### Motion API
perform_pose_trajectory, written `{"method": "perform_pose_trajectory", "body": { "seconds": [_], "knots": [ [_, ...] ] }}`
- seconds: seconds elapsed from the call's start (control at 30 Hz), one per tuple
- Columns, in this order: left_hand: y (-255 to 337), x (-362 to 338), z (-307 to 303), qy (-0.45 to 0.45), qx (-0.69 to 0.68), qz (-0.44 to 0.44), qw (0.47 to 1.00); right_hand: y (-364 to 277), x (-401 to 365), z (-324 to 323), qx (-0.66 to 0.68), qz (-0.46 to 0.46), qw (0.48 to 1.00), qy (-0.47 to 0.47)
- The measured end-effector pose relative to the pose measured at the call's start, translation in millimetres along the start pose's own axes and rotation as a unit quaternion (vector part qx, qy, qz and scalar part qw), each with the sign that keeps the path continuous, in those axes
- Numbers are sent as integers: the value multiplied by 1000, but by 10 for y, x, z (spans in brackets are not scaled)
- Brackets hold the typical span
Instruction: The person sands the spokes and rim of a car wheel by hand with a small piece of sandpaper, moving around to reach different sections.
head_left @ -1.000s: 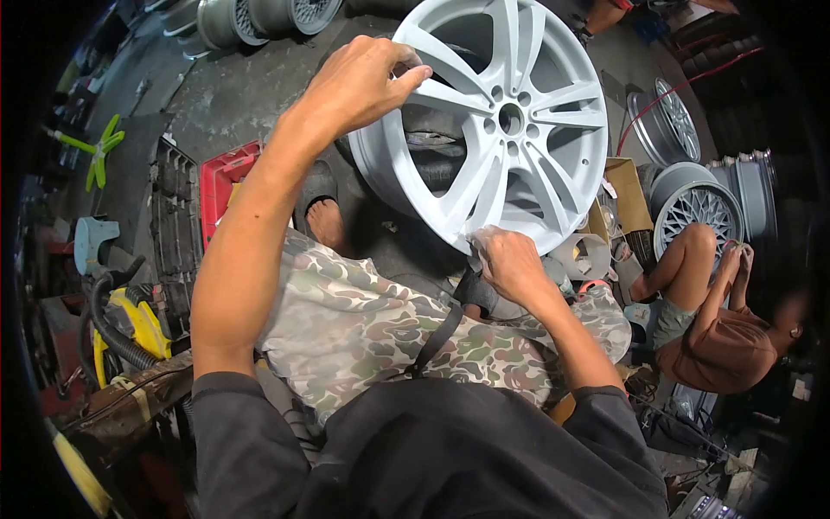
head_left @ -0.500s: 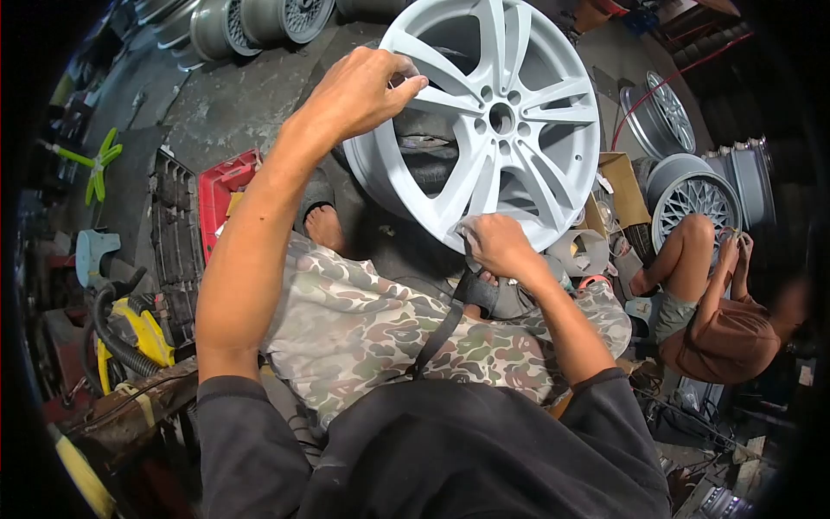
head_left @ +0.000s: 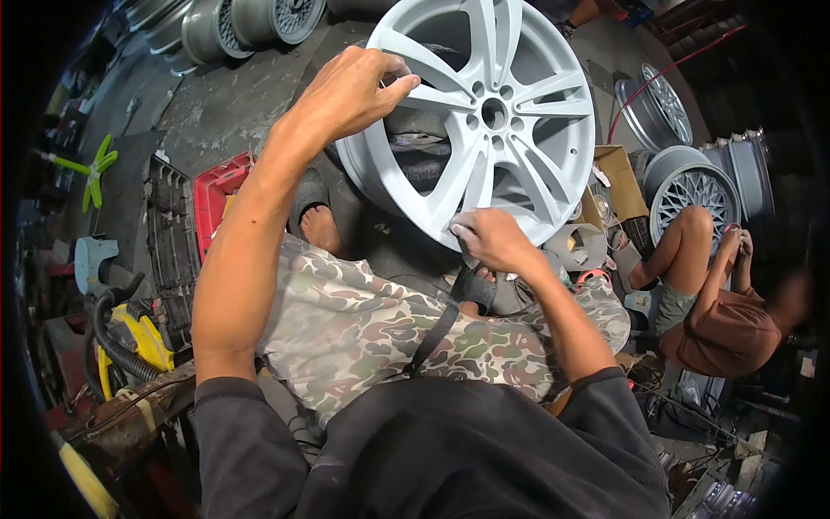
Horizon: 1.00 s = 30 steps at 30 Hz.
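A large pale-grey alloy wheel rim [head_left: 484,186] with twin spokes stands tilted in front of my knees. My left hand [head_left: 367,86] grips its upper left edge, thumb and fingers curled at the outer lip near a spoke. At the bottom lip, my right hand [head_left: 493,238] is closed with the fingertips pressed against the face. A thin grey sheet of sandpaper [head_left: 469,258] pokes out below those fingers; most of it is hidden by the hand.
Mesh-style wheels lie at the upper left [head_left: 259,22] and right [head_left: 692,199]. A red crate [head_left: 220,195] and a black grille [head_left: 169,251] are left of my leg. A cardboard box [head_left: 621,186] stands beside the rim. Another person [head_left: 722,329] sits at the right.
My right hand has shifted slightly left and up along the bottom lip, and the sandpaper now shows lower under the fingers. My left hand keeps its hold on the rim.
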<state>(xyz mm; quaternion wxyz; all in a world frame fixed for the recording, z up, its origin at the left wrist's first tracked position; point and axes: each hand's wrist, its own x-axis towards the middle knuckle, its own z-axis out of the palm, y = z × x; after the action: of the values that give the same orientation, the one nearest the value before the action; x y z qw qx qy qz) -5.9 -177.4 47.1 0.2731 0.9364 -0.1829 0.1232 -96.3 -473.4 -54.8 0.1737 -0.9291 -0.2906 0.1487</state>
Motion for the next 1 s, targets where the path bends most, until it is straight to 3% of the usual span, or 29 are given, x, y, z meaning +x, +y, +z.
{"method": "perform_pose_trajectory", "body": {
  "seconds": [0.03,0.13,0.27,0.33,0.43,0.53,0.6,0.67,0.77,0.83,1.0],
  "knots": [
    [13,-11,-25,-2,1,-2,1000,23,-34,-93,79,-4,996,-42],
    [60,-12,-75,-22,-19,-16,999,18,-183,-388,160,51,986,-22],
    [74,-21,-59,-25,-22,-17,999,-60,-341,-178,139,-10,989,38],
    [107,-12,-39,-22,-30,-9,999,-107,-432,-50,145,9,988,45],
    [77,-15,-60,-48,-17,-28,998,-125,-509,5,145,-38,975,163],
    [10,-15,-1,-22,-30,-4,999,-241,-581,-20,166,17,961,222],
    [-28,-1,-4,-16,-18,4,1000,-130,-666,281,118,15,976,183],
    [65,-3,-109,-54,-9,-41,998,-79,-734,539,42,-82,975,205],
    [91,-24,-96,-42,-5,-28,999,-123,-729,652,29,-69,972,224],
    [198,7,-143,-66,-33,-73,995,-252,-561,552,43,-52,969,236],
    [162,106,38,-23,-35,5,999,-235,-641,532,6,-62,976,209]
  ]
}}
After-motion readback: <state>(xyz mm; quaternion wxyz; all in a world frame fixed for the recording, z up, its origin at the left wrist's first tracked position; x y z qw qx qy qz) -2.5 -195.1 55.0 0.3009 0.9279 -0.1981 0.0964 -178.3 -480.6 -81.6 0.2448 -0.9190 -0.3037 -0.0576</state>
